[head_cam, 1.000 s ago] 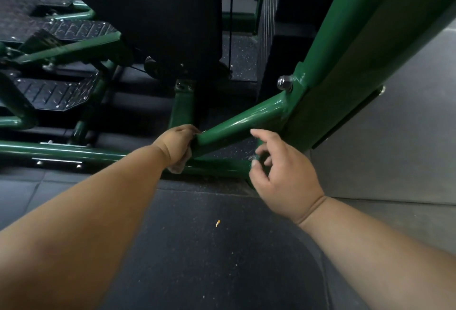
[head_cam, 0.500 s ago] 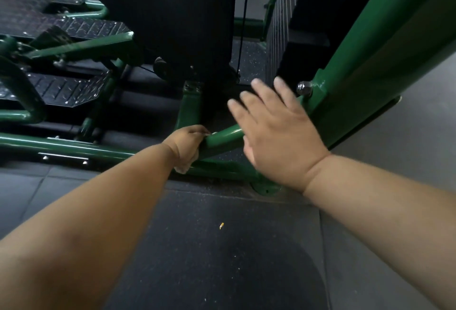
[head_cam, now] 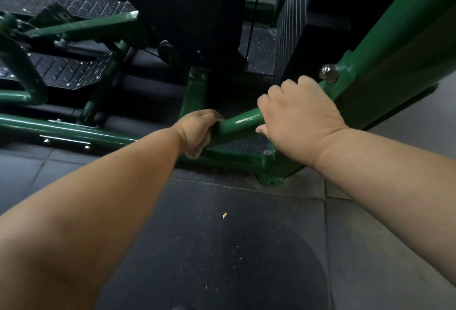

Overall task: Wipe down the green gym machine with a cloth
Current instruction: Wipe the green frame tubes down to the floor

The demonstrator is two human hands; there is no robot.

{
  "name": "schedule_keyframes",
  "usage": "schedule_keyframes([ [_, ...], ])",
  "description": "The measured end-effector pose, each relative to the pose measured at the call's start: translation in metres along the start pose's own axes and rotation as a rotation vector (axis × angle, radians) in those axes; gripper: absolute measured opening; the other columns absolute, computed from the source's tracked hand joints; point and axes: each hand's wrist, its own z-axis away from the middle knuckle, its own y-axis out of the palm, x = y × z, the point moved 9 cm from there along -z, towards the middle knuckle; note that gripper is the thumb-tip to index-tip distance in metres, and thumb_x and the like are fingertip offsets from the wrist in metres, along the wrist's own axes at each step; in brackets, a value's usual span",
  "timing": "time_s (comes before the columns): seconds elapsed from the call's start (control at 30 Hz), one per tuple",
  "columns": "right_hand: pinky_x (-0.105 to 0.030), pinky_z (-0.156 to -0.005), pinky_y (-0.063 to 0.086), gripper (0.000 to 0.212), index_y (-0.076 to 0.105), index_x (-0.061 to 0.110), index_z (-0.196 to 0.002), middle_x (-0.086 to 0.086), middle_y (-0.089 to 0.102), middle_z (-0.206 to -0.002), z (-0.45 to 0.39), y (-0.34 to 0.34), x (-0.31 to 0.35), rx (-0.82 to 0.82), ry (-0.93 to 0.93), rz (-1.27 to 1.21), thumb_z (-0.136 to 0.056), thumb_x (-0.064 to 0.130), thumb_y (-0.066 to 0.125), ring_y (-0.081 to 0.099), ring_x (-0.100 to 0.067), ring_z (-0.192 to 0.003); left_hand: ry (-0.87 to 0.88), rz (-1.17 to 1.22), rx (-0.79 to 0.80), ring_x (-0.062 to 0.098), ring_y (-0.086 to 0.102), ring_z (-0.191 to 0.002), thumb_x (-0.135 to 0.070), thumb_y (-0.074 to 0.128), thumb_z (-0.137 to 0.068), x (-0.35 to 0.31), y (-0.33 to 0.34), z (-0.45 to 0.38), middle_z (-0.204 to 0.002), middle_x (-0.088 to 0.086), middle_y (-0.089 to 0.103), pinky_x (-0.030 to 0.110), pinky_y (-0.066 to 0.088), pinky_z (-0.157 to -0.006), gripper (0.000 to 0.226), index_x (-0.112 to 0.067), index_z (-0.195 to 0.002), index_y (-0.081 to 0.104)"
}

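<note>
The green gym machine (head_cam: 399, 38) fills the upper view, its frame tubes running low over the floor. A slanted green bar (head_cam: 240, 122) rises from the base rail to the thick upright at right. My left hand (head_cam: 197, 128) grips a pale cloth (head_cam: 197, 151) wrapped round the lower end of that bar; only a corner of the cloth shows under my palm. My right hand (head_cam: 298, 114) grips the same bar higher up, fingers over the top and thumb below, just under a steel bolt (head_cam: 328, 73).
Black checker-plate foot platforms (head_cam: 64, 70) sit at upper left. A black seat or pad (head_cam: 187, 8) and the weight stack (head_cam: 296, 13) stand behind the bar. Dark rubber floor tiles (head_cam: 222, 248) lie below, with a small yellow scrap (head_cam: 224, 215) on them.
My right hand rose from near the base rail, spread open over the slanted bar, and has now closed around it. My left hand with the cloth stayed at the bar's lower end.
</note>
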Motion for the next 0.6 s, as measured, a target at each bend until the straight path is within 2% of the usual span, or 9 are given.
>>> schedule_keyframes([
  [0.07,-0.041,-0.076,0.034,0.045,0.054,0.017,-0.107,-0.004,0.057,-0.095,0.000,0.000,0.001,-0.022,-0.016,0.006,-0.103,0.059,0.040,0.054,-0.027,-0.084,-0.065,-0.062,-0.089,0.002,0.057,-0.049,-0.060,0.044,-0.093,0.029,-0.017,-0.003,-0.075,-0.008,0.059,0.024,0.048,-0.051,0.041,-0.032,-0.112,0.068],
  [0.13,-0.041,-0.075,0.032,0.044,0.054,0.017,-0.106,-0.004,0.056,-0.094,0.002,0.001,0.002,-0.034,-0.019,0.006,-0.103,0.058,0.039,0.052,-0.027,-0.083,-0.068,-0.152,-0.145,-0.005,0.052,-0.069,-0.068,0.041,-0.089,0.043,-0.026,-0.003,-0.087,-0.018,0.052,0.019,0.041,-0.068,0.033,-0.042,-0.099,0.060],
  [0.2,-0.041,-0.074,0.030,0.042,0.054,0.017,-0.106,-0.004,0.055,-0.093,0.002,0.001,0.001,-0.044,0.001,0.001,-0.103,0.057,0.040,0.048,-0.026,-0.081,-0.043,-0.259,-0.099,-0.005,0.042,-0.078,-0.048,0.042,-0.106,0.042,-0.022,-0.001,-0.090,-0.022,0.043,0.017,0.035,-0.074,0.014,-0.053,-0.099,0.053],
  [0.27,-0.041,-0.075,0.029,0.041,0.054,0.017,-0.105,-0.004,0.055,-0.092,0.003,0.000,0.001,-0.043,0.007,-0.012,-0.103,0.056,0.041,0.044,-0.026,-0.079,-0.041,-0.262,-0.070,-0.003,0.041,-0.074,-0.027,0.044,-0.110,0.035,-0.018,0.004,-0.087,-0.020,0.044,0.018,0.036,-0.071,0.036,-0.056,-0.104,0.065],
  [0.37,-0.042,-0.075,0.029,0.039,0.054,0.017,-0.105,-0.005,0.056,-0.094,0.003,-0.003,0.001,-0.045,0.012,-0.024,-0.104,0.054,0.043,0.046,-0.027,-0.080,-0.036,0.045,-0.004,0.021,0.047,-0.050,-0.032,0.050,-0.102,0.006,0.001,0.015,-0.066,0.006,0.053,0.024,0.038,-0.052,0.028,-0.022,-0.121,0.069],
  [0.4,-0.042,-0.075,0.029,0.038,0.054,0.017,-0.106,-0.005,0.056,-0.095,0.003,-0.003,0.001,-0.041,0.012,-0.032,-0.104,0.053,0.042,0.047,-0.027,-0.081,-0.006,0.141,0.009,0.024,0.055,-0.056,-0.028,0.051,-0.095,-0.008,0.008,0.016,-0.073,0.008,0.060,0.024,0.043,-0.050,0.035,-0.019,-0.125,0.067],
  [0.47,-0.042,-0.076,0.030,0.037,0.054,0.017,-0.107,-0.005,0.056,-0.096,0.003,-0.003,0.001,-0.041,0.017,-0.034,-0.104,0.052,0.041,0.048,-0.027,-0.083,0.078,0.213,0.073,0.015,0.067,-0.091,-0.014,0.047,-0.077,-0.031,0.018,0.019,-0.109,0.001,0.069,0.023,0.057,-0.075,0.062,-0.021,-0.138,0.057],
  [0.53,-0.042,-0.075,0.029,0.036,0.054,0.017,-0.106,-0.005,0.054,-0.093,0.003,-0.003,0.002,-0.057,0.016,-0.023,-0.105,0.051,0.041,0.047,-0.027,-0.081,0.147,0.083,0.155,0.015,0.061,-0.121,0.000,0.047,-0.083,-0.036,0.025,0.024,-0.137,-0.001,0.061,0.026,0.051,-0.102,0.076,-0.026,-0.154,0.042],
  [0.6,-0.042,-0.074,0.029,0.035,0.052,0.017,-0.101,-0.005,0.046,-0.087,0.003,-0.002,0.002,-0.066,0.013,-0.020,-0.105,0.050,0.041,0.041,-0.027,-0.078,0.167,-0.154,0.158,0.013,0.061,-0.120,0.011,0.049,-0.090,-0.028,0.019,0.022,-0.142,-0.001,0.060,0.026,0.048,-0.106,0.081,-0.029,-0.159,0.036],
])
